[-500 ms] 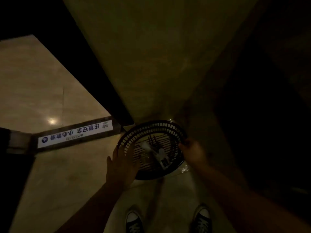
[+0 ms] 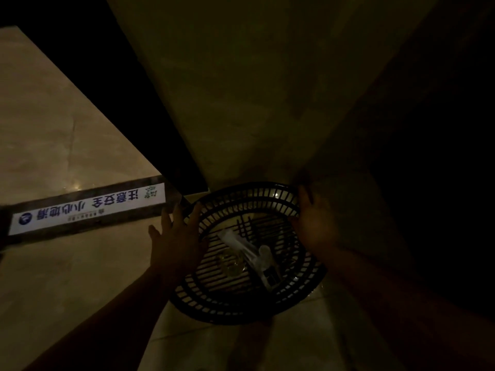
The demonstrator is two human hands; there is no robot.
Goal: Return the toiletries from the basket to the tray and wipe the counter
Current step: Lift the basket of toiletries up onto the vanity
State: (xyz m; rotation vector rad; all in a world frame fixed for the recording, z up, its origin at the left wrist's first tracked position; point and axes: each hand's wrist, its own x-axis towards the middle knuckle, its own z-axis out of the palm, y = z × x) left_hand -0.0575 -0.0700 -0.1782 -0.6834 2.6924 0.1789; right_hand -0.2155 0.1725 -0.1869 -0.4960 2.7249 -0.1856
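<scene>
A black slatted oval basket (image 2: 222, 307) is held low over a dim tiled floor. My left hand (image 2: 174, 245) presses against its left rim with the fingers spread. My right hand (image 2: 314, 223) grips the far right rim. Inside lie a clear wrapped toiletry packet (image 2: 238, 243), a small white tube with a dark label (image 2: 267, 266) and a crumpled clear wrapper (image 2: 230, 263). No tray or counter is in view.
A tall dark-edged wall panel (image 2: 241, 89) rises straight ahead of the basket. A white floor strip with printed blue characters (image 2: 88, 208) lies on a threshold to the left. The right side is in deep shadow.
The basket has come closer and a little lower in view. My left hand has slid up along the left rim and my right hand has shifted higher on the far rim.
</scene>
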